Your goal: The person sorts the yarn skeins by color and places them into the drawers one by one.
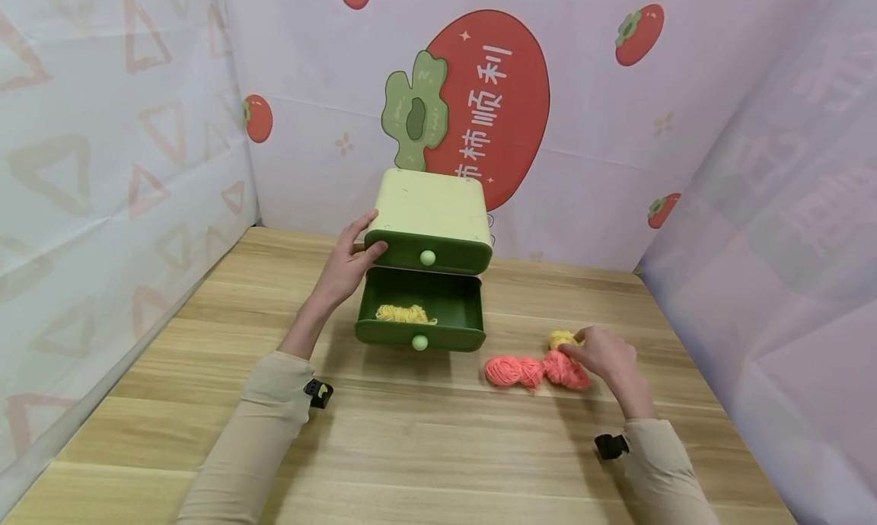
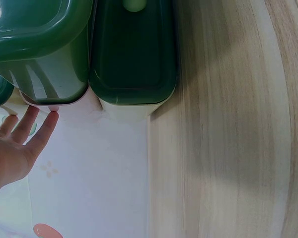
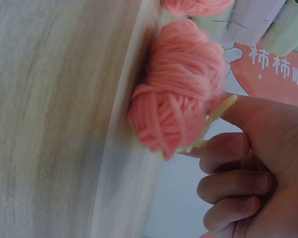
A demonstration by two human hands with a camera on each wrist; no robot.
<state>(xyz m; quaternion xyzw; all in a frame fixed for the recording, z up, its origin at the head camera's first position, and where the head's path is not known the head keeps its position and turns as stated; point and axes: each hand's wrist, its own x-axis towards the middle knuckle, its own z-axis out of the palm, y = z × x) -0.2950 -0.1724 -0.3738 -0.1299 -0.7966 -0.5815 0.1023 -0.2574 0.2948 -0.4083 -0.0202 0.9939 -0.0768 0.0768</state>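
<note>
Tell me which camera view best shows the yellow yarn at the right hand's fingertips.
The head view: it shows the top of the yellow yarn, partly covered by the right hand. In the right wrist view, a pink yarn bundle blocks all but some strands. The left wrist view doesn't show it.

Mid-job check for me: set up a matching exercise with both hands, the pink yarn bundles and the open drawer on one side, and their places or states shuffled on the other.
Things
1. Left hand
2. Right hand
3. Pink yarn bundles
4. Open drawer

Places or states
A. Lying on the wooden tabletop
B. Has one yellow yarn bundle inside it
C. Touching the cabinet
D. Pinching another yellow yarn bundle, outside the drawer

Pairs: 1-C, 2-D, 3-A, 4-B
</note>
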